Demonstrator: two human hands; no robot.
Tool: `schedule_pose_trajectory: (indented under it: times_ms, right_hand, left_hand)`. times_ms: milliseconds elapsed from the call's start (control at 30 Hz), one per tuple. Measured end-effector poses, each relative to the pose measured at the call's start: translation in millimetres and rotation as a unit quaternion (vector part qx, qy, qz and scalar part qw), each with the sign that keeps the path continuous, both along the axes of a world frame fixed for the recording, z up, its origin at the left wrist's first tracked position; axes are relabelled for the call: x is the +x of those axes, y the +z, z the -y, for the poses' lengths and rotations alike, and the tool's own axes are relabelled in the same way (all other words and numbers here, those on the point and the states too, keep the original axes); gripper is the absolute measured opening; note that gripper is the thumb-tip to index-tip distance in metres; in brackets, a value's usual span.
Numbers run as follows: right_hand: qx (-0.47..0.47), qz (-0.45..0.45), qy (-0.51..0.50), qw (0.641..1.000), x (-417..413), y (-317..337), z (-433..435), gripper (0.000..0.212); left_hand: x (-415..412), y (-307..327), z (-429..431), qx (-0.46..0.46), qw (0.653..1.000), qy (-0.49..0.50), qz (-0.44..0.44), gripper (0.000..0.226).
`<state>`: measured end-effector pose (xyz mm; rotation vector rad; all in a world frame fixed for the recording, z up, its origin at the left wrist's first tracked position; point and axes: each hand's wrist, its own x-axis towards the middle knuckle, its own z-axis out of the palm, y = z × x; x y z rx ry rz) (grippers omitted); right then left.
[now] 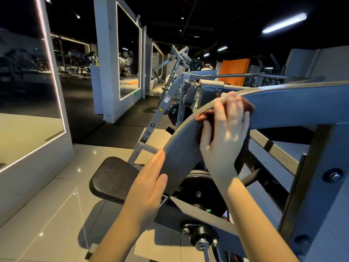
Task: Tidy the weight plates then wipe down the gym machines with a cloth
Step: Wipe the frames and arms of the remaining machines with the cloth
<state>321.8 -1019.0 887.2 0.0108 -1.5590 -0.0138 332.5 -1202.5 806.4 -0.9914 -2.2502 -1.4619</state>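
Now right hand (pixel 224 133) fingers splayed on cloth (pixel 247 106); left hand (pixel 149 184) fingers together against frame (pixel 181 148).

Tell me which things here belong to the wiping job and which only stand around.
In the job: reddish-brown cloth; curved grey metal machine arm; right hand pressing the cloth; left hand touching the arm.
Standing around: black padded seat; orange wall panel; light-framed wall mirror.
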Motion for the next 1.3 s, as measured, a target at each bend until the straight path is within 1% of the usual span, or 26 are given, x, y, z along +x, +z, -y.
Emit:
schedule_pose_trajectory:
  times_ms: [67, 100, 167, 200, 233, 267, 300, 333, 433, 500, 567, 633, 667, 733, 800, 867, 900, 933, 967, 1033, 1067, 1100, 1133, 1167, 1233, 1300]
  right_hand:
    - [-0.04, -0.015, 0.0, 0.999, -5.6, -8.7, 9.4, 0.034]
    - [-0.024, 0.006, 0.006, 1.0, -6.9, -24.7, 17.9, 0.036]
    - [0.073, 0.084, 0.007, 0.994, -6.6, -67.8, 34.0, 0.044]
    - [0.129, 0.125, 0.003, 0.984, -3.6, -85.4, 37.8, 0.051]
    - [0.173, 0.154, -0.003, 0.973, -0.7, -93.0, 37.5, 0.055]
    - [0.192, 0.159, -0.006, 0.968, 0.8, -89.5, 34.0, 0.055]
    - [0.187, 0.144, -0.007, 0.972, 0.5, -78.2, 30.2, 0.051]
    - [0.16, 0.118, -0.006, 0.98, -1.1, -63.5, 26.8, 0.045]
    - [0.035, 0.019, -0.002, 0.999, -9.9, -30.0, 21.8, 0.035]
    - [0.013, 0.02, -0.003, 1.0, -13.4, -42.6, 29.0, 0.034]
    - [0.076, 0.077, -0.007, 0.994, -12.5, -75.1, 35.8, 0.037]
    - [0.172, 0.147, -0.009, 0.974, -4.3, -102.6, 36.4, 0.049]
    - [0.206, 0.169, -0.003, 0.964, 0.4, -104.3, 33.4, 0.052]
    - [0.228, 0.161, 0.01, 0.96, 6.1, -87.0, 24.2, 0.049]
    - [0.17, 0.115, 0.007, 0.979, 3.3, -60.6, 14.0, 0.043]
    - [0.059, 0.056, -0.003, 0.997, -4.2, -48.4, 12.8, 0.037]
    - [0.015, 0.046, 0.0, 0.999, -6.0, -52.2, 18.1, 0.036]
    - [0.003, 0.058, 0.004, 0.998, -6.7, -62.3, 25.1, 0.036]
    - [0.029, 0.094, 0.006, 0.995, -6.1, -78.3, 31.6, 0.038]
    - [0.151, 0.181, 0.001, 0.972, 0.3, -111.4, 38.8, 0.053]
    - [0.206, 0.206, -0.007, 0.957, 4.3, -118.4, 36.4, 0.057]
    - [0.23, 0.209, -0.004, 0.95, 7.1, -114.8, 31.7, 0.057]
    - [0.228, 0.194, 0.003, 0.954, 7.0, -104.8, 27.2, 0.054]
    - [0.2, 0.171, 0.008, 0.965, 6.0, -90.6, 23.7, 0.05]
    - [0.093, 0.096, 0.007, 0.991, 0.3, -58.2, 15.9, 0.042]
    - [-0.004, 0.027, 0.013, 1.0, -7.3, -44.1, 15.8, 0.039]
  left_hand:
    - [-1.4, -9.1, 3.4, -0.004, 1.0, 0.005, 0.014, 0.045]
    - [-1.9, -13.9, 5.1, -0.003, 1.0, 0.008, 0.015, 0.045]
    - [-2.1, -22.4, 7.0, -0.003, 1.0, 0.014, 0.015, 0.047]
    - [-1.2, -25.3, 7.4, -0.006, 1.0, 0.018, 0.022, 0.048]
    - [0.1, -28.2, 8.0, -0.01, 0.999, 0.023, 0.031, 0.048]
    - [1.6, -30.3, 8.1, -0.01, 0.999, 0.026, 0.035, 0.048]
    - [2.5, -32.3, 8.7, -0.006, 0.999, 0.026, 0.038, 0.047]
    - [3.4, -34.0, 9.5, 0.0, 0.999, 0.024, 0.044, 0.045]
    - [4.6, -37.8, 12.0, 0.01, 0.997, 0.019, 0.071, 0.044]
    - [4.4, -39.2, 11.4, 0.015, 0.996, 0.021, 0.085, 0.046]
    - [4.8, -40.7, 10.6, 0.015, 0.996, 0.026, 0.087, 0.047]
    - [6.1, -41.9, 10.7, 0.01, 0.996, 0.031, 0.083, 0.047]
    - [6.6, -42.5, 11.2, 0.01, 0.996, 0.031, 0.082, 0.047]
    - [7.8, -43.6, 12.8, 0.015, 0.996, 0.028, 0.084, 0.047]
    - [7.6, -46.4, 12.8, 0.022, 0.996, 0.02, 0.086, 0.044]
    - [6.8, -48.1, 12.1, 0.037, 0.995, 0.018, 0.094, 0.041]
    - [6.2, -48.6, 11.3, 0.04, 0.994, 0.019, 0.098, 0.04]
    - [6.1, -49.0, 10.8, 0.037, 0.995, 0.022, 0.095, 0.041]
    - [6.1, -49.2, 9.7, 0.034, 0.995, 0.028, 0.088, 0.043]
    - [6.2, -50.7, 7.6, 0.031, 0.995, 0.036, 0.082, 0.044]
    - [6.3, -51.2, 6.7, 0.03, 0.995, 0.039, 0.083, 0.045]
    - [6.4, -51.7, 5.8, 0.029, 0.995, 0.043, 0.083, 0.046]
    - [6.4, -51.5, 5.5, 0.026, 0.995, 0.045, 0.08, 0.048]
    - [6.2, -51.4, 5.3, 0.024, 0.996, 0.046, 0.077, 0.048]
    - [7.1, -51.5, 5.4, 0.019, 0.996, 0.048, 0.073, 0.049]
    - [7.3, -51.8, 4.7, 0.014, 0.996, 0.053, 0.07, 0.049]
